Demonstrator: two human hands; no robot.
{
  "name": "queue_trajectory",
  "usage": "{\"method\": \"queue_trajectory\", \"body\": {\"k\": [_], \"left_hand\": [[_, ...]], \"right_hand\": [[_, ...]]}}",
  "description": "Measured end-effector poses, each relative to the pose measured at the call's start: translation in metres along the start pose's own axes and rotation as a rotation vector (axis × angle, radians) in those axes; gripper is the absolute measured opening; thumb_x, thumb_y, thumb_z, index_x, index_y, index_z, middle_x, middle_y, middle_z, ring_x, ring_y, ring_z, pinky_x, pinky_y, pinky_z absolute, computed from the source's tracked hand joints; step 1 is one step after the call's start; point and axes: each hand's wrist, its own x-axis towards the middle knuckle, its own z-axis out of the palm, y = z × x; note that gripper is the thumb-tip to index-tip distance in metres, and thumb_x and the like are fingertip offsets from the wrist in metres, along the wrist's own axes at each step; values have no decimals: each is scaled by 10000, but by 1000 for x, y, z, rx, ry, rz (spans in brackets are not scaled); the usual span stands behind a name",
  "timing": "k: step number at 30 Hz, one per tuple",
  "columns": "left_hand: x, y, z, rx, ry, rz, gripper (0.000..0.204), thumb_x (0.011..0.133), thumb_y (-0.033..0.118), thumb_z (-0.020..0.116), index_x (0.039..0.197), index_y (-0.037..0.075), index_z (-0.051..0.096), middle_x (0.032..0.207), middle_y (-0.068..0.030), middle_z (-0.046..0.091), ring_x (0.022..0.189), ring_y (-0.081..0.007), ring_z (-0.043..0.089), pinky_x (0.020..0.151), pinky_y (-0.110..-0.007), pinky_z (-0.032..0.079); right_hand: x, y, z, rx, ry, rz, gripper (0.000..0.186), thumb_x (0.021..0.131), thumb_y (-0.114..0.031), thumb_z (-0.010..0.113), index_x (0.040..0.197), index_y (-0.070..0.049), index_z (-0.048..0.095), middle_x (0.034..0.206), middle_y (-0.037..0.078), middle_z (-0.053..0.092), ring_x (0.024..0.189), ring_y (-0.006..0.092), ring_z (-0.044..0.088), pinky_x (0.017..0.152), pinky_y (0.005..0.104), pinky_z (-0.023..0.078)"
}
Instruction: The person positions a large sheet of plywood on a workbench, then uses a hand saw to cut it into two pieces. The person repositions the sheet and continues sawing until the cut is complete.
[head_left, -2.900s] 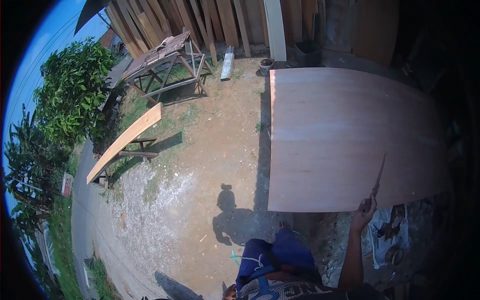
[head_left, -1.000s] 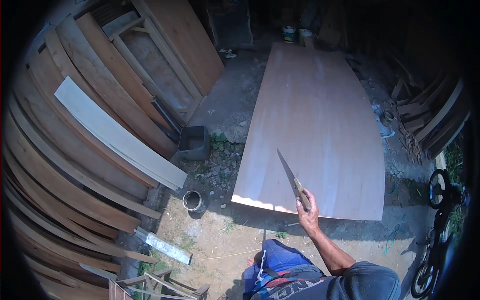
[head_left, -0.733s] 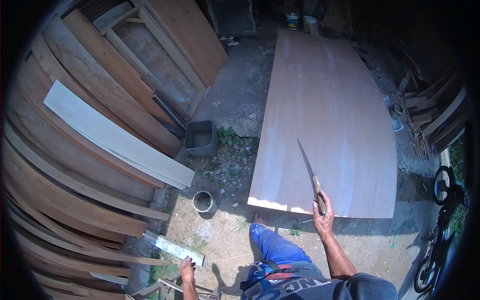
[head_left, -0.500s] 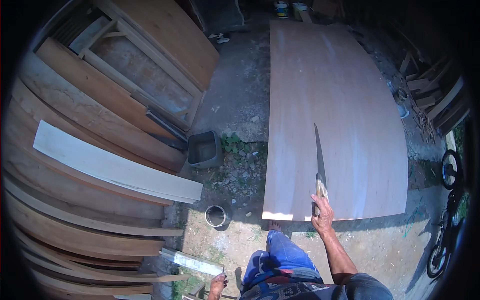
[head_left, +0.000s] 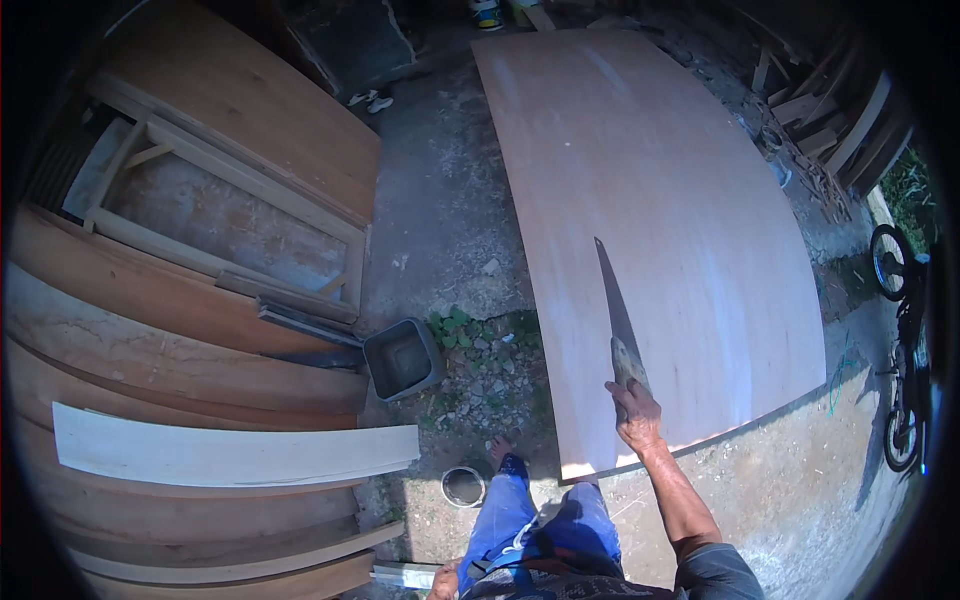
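Note:
My right hand (head_left: 638, 415) is closed round the worn handle of a handsaw (head_left: 618, 305). The saw's blade points away from me, over a large plywood sheet (head_left: 690, 230); whether it touches the sheet I cannot tell. At the lower edge, my left hand (head_left: 445, 582) is partly cut off, by my hip. Its fingers are closed on the end of a pale flat strip (head_left: 403, 575), of which only a short length shows.
Stacked boards (head_left: 200, 500) fill the left side, with a white plank (head_left: 230, 445) on top. A grey square bin (head_left: 403, 360) and a round bucket (head_left: 464, 487) stand between stack and sheet. Wood scraps (head_left: 820, 115) and a bicycle (head_left: 900, 350) are at the right.
The view has turned, and the sheet now lies slanted. I have stepped, one foot now near the bucket. The saw stays in my right hand; the strip has sunk mostly out of view.

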Motion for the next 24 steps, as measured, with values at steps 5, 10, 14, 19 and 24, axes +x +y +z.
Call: {"method": "queue_trajectory", "body": {"k": [5, 10, 14, 19, 24], "left_hand": [[88, 103, -51, 75, -44, 47, 492, 1023, 377, 551, 1336, -1, 583, 1245, -127, 665, 1028, -268, 679, 831, -411, 548], [153, 202, -94, 140, -64, 97, 502, 1023, 382, 549, 1322, -19, 592, 1246, -139, 663, 1041, -282, 676, 840, -422, 551], [197, 279, -101, 155, -104, 181, 511, 1023, 386, 548, 1311, -33, 599, 1247, -149, 663, 1052, -292, 674, 847, -430, 554], [257, 369, -66, 101, -254, 271, 494, 1013, 359, 577, 1335, -15, 582, 1262, -140, 656, 1052, -273, 676, 844, -409, 556], [355, 428, -68, 514, -341, 708, 508, 974, 355, 625, 1345, 13, 567, 1274, -117, 654, 1078, -244, 674, 817, -359, 554]], "right_hand": [[37, -34, 24, -2, 93, 92, 412, 824, -32, 655, 1175, -249, 656, 962, 122, 626, 850, 353, 660, 698, 441, 561], [74, -78, 42, 55, 255, 173, 361, 862, -52, 656, 1174, -232, 654, 951, 132, 645, 827, 360, 666, 680, 444, 558], [109, -93, 51, 106, 284, 260, 310, 895, -77, 647, 1174, -212, 652, 956, 144, 652, 834, 371, 667, 673, 451, 546], [165, -86, 65, -28, 271, 285, 328, 874, -64, 643, 1161, -222, 655, 927, 129, 619, 840, 360, 649, 663, 458, 529], [264, -63, 92, -128, 232, 178, 309, 851, -47, 640, 1118, -202, 668, 918, 124, 623, 812, 353, 657, 641, 442, 538]]}}
